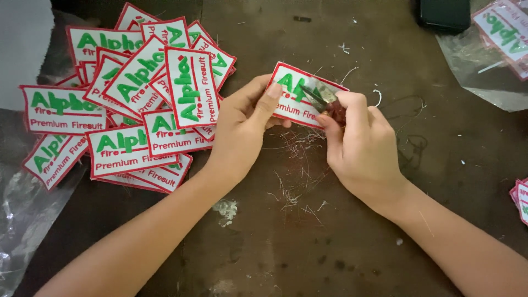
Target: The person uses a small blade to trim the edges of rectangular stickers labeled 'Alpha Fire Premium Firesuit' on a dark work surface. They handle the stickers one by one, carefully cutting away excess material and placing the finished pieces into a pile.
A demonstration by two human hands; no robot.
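Left hand: the left hand (242, 124) is closed on the near-left end of a patch (300, 96), thumb on top by the edge, other fingers curled under it.
Right hand: the right hand (360, 146) is clamped on a pair of snips (324, 102), fingers folded round the red handle, thumb on the near side.
Patch: a white rectangle with a red stitched border and green and red lettering, held a little above the table (308, 242), tilted so its right end sits farther from the person; it lies between the two hands, near the middle of the view.
Snips: small, with dark metal blades that point left and away over the patch's face; the tips lie on or just over the green lettering, and whether they touch the cloth cannot be told.
Thread scraps: a loose scatter of thread scraps (297, 176) lies on the table just below the hands.
Pile: a heap of matching patches, the pile (126, 104), overlaps in all directions to the left of the left hand, just beside its knuckles.
Bags: a clear bag (489, 49) with more patches sits at the far right corner; crumpled plastic (22, 214) lies at the near left edge.
Dark box: a dark box (443, 14) sits at the top edge, well apart from the hands.
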